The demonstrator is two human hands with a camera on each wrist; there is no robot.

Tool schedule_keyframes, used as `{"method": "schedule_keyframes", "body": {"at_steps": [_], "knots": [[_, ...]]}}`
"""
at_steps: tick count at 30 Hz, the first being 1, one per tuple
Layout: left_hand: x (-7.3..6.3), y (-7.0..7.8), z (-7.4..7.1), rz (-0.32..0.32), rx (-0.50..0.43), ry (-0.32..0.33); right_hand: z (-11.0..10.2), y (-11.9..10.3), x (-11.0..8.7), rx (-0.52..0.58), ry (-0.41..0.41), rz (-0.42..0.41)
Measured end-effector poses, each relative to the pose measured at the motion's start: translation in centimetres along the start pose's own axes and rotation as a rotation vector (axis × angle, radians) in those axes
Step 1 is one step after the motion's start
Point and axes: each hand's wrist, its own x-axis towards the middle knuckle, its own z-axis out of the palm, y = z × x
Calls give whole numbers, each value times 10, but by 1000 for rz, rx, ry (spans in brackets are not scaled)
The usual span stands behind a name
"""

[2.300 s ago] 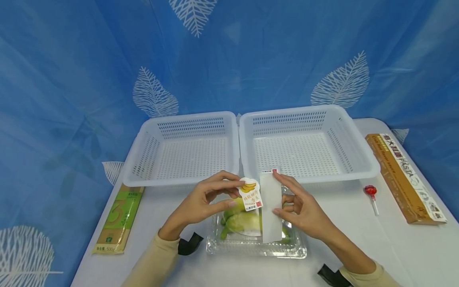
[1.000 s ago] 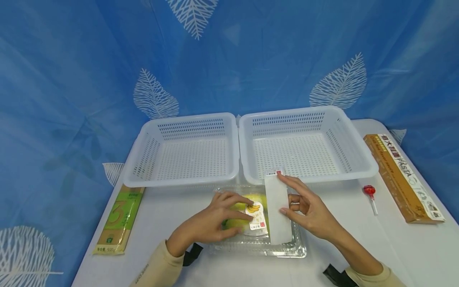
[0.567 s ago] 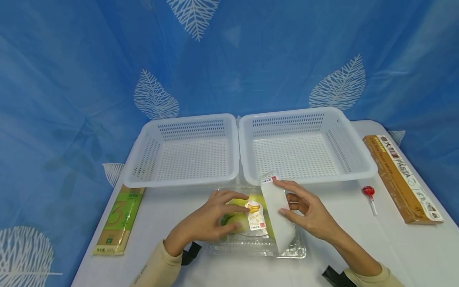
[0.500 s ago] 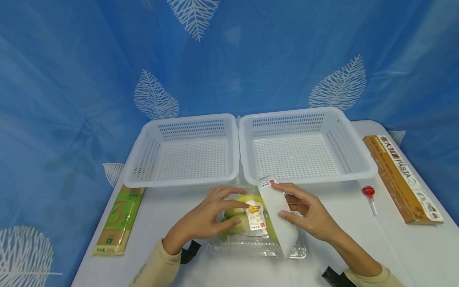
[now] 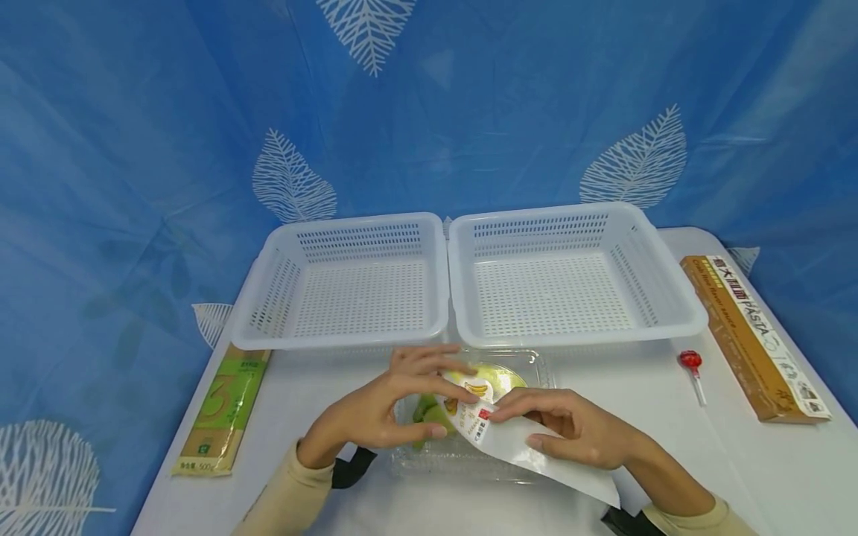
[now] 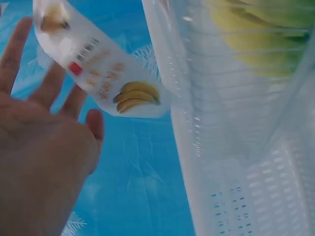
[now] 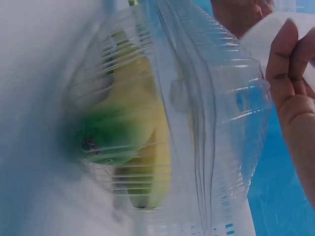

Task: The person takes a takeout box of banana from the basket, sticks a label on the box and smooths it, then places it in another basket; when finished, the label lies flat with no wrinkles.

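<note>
My right hand (image 5: 576,432) pinches a white strip of banana stickers (image 5: 536,450) between thumb and fingertips. The strip slants down to the right across a clear plastic box (image 5: 442,465), and bananas are printed on its face (image 6: 135,96). Beside its upper end, my left hand (image 5: 402,398) has its fingers spread, with fingertips at the strip; a firm touch cannot be made out. On the box lid a round-topped banana label (image 5: 481,386) shows next to the strip. Yellow-green bananas (image 7: 160,152) lie inside the closed box, partly hidden by the hands and strip.
Two white perforated baskets (image 5: 335,342) (image 5: 583,339) stand side by side behind the box. A green noodle packet (image 5: 224,409) lies at the left, a red lollipop (image 5: 690,360) and a brown pasta box (image 5: 757,342) at the right. A blue leaf-patterned sheet hangs behind.
The sticker that my left hand carried now sits on the lid. My right hand has swung the strip from upright to a slant and lower, turning its printed side up; my left fingers reach toward it.
</note>
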Motion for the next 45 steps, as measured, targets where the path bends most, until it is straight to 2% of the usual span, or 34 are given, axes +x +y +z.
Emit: {"method": "schedule_keyframes", "body": {"at_steps": [5,10,16,20,26,30,34,39,42,45], "knots": [[-5,-4,-1,-24,-61,-16,-6,-1,-4,-56,1,20],[-11,-4,-2,-16,-132,-1,-10,-3,-9,-45,21,71],[-33,-1,1,-44,-278,30,-13,-4,-22,-8,52,50],[-44,0,5,-96,-321,43,-15,-3,-30,-28,74,50],[-62,-1,10,-136,-344,44,-16,-3,-45,-92,129,131],[-77,-3,11,-149,-373,61,-20,2,-54,-108,159,88],[-86,-6,12,-154,-410,67,-21,8,-58,-193,228,63],[-96,-9,19,-232,-471,54,-18,10,-58,-384,330,146],[-106,-9,24,-260,-544,53,-16,11,-58,-478,354,181],[-117,-8,29,-269,-635,46,-15,13,-58,-524,356,183]]}}
